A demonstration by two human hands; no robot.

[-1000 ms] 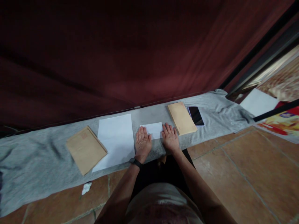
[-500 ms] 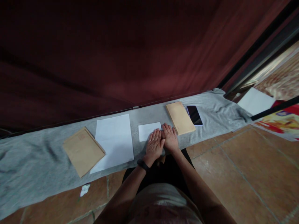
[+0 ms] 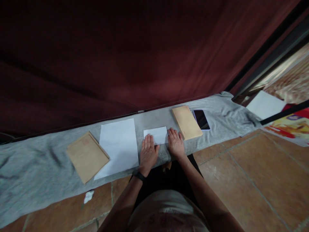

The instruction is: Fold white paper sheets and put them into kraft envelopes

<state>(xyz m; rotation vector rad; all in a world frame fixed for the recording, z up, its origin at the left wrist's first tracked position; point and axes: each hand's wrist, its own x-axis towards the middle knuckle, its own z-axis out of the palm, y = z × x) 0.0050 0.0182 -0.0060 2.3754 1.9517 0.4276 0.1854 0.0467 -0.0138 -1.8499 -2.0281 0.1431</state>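
Two flat hands, the left hand (image 3: 148, 156) and the right hand (image 3: 176, 145), show on my remote feed, both gripping nothing. I see the small white paper (image 3: 159, 134) on the grey cloth (image 3: 36, 170), between the large white sheet (image 3: 119, 145) and the tan envelopes (image 3: 187, 122). My left covers the paper's near left corner; my right lies at its right edge (I cannot tell how hard either presses). The brown packet (image 3: 88, 158) overlaps the sheet; the phone (image 3: 201, 120) sits beside the envelopes.

Rectangular lilac-edged phone with black screen (image 3: 201, 120) right of the right hand (image 3: 176, 142), dark red cloth curtain (image 3: 145, 64) beyond it
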